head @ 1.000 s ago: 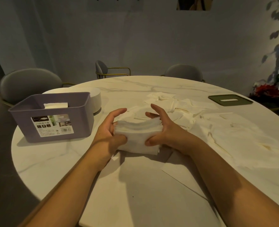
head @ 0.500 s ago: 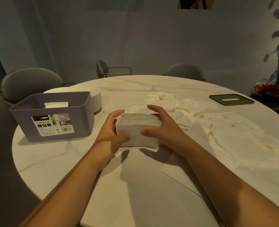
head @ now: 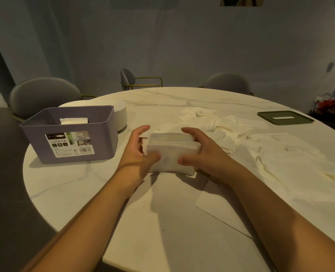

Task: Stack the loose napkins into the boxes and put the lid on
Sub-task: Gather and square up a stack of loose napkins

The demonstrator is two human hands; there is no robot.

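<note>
A thick stack of white napkins (head: 170, 152) rests at the middle of the round marble table (head: 74, 183). My left hand (head: 138, 152) grips its left end and my right hand (head: 204, 154) grips its right end, thumbs on the near face. The purple box (head: 72, 140) with a printed label stands to the left, lid off, with some napkins (head: 74, 121) inside. Loose napkins (head: 231, 128) lie scattered to the right. The dark green lid (head: 284, 117) with a slot lies flat at the far right.
A round white object (head: 121, 112) sits behind the purple box. Large white paper sheets (head: 182, 222) cover the near part of the table. Grey chairs (head: 42, 95) stand around the far side. A plant with red flowers (head: 331, 105) is at the right edge.
Both hands squeezed the sagging stack into a squarer block and set it down on the table, with fingers now closed tighter round its ends.
</note>
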